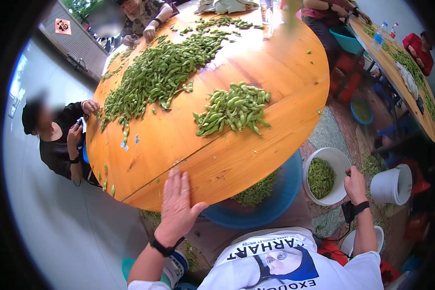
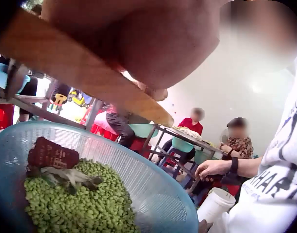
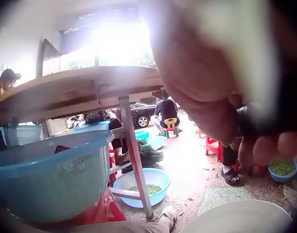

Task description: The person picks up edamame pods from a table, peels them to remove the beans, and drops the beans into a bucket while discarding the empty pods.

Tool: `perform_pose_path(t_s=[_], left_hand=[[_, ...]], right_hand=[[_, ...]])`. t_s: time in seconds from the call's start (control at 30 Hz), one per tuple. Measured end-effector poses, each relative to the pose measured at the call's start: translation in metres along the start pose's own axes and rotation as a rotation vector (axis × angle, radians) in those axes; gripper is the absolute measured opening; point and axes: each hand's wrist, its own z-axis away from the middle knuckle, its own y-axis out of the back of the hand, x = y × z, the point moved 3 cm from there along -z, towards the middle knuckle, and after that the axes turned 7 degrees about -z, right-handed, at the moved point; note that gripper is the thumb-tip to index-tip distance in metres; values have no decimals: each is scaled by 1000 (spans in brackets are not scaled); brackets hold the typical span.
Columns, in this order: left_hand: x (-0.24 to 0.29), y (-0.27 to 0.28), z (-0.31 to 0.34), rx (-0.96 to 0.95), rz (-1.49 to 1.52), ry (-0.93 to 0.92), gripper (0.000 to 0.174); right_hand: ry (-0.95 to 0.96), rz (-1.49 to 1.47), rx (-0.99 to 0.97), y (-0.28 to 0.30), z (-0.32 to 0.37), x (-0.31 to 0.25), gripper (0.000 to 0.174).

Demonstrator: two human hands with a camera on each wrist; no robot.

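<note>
My left hand [image 1: 178, 205] lies flat with straight fingers on the near edge of the round wooden table [image 1: 275, 116]. Ahead of it sits a small pile of green soybean pods [image 1: 234, 108], with a much larger pod heap [image 1: 154, 72] behind. Out to the right, my right hand [image 1: 356, 186] is curled around a small black object [image 3: 257, 121], mostly hidden by the fingers. That hand is beside a white bucket [image 1: 340, 159] with pods inside. Below the table edge, a blue basket [image 2: 158, 194] holds shelled green beans [image 2: 90, 204] and a dark red packet [image 2: 53, 154].
A second white bucket [image 1: 389, 186] stands farther right. People sit around this table and a second table [image 1: 396, 72] with pods on it. A light blue basin [image 3: 158, 177] stands on the floor by a table leg [image 3: 131, 141]. Scattered pods litter the floor.
</note>
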Motion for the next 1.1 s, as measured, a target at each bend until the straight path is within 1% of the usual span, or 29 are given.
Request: perform_pose_path(t_s=[0.03,0.1,0.13,0.2,0.23,0.27,0.3,0.33,0.4,0.47,0.5,0.53,0.6,0.63,0.7,0.73,0.8,0.87,0.97,1.0,1.07,1.1], left_hand=[[-3,2,11,-3,-3,-8,87],[-17,3,32,8,-3,241,82],[-27,-1,44,8,-5,227,82],[-55,-7,60,19,-79,446,79],[-54,-3,55,20,-79,433,79],[-51,7,51,97,-118,396,71],[-48,18,48,174,-157,361,63],[-39,30,37,177,-156,356,63],[-5,51,-1,166,67,69,49],[32,60,-39,205,167,-163,46],[51,64,-56,201,168,-246,45],[70,68,-72,197,168,-328,44],[96,72,-102,128,177,-317,40],[100,70,-118,135,178,-321,40],[98,54,-155,337,212,-239,33],[94,46,-171,341,212,-243,33],[80,33,-195,251,115,-79,31],[72,29,-198,274,154,-77,28],[64,27,-187,241,193,-74,24],[60,29,-181,270,243,-73,20],[54,33,-171,299,291,-67,17],[50,34,-166,264,484,10,16]], right_hand=[[-8,-2,1,-1,-4,1,23],[96,-50,9,-4,-10,1,22],[85,-51,16,-4,-13,-1,22],[200,-126,-4,-5,-13,-18,21],[207,-123,-11,-1,-12,-31,19],[197,-124,-4,1,-12,-39,19],[249,-149,-13,2,-12,-49,18],[306,-173,-23,3,-12,-60,18],[329,-162,-5,7,-10,-80,17],[408,-231,-11,12,-8,-101,17],[407,-246,-52,15,-7,-110,17],[410,-245,-41,19,-5,-120,17],[470,-307,-70,24,-1,-136,17],[490,-314,-83,24,0,-139,15],[515,-334,-88,28,5,-151,14],[539,-357,-104,30,8,-157,14],[574,-367,-99,31,12,-164,13],[607,-396,-111,31,16,-172,12],[602,-449,-139,29,17,-182,12],[602,-450,-143,28,17,-186,12],[626,-562,-125,27,19,-197,14],[627,-563,-131,26,20,-203,14]])
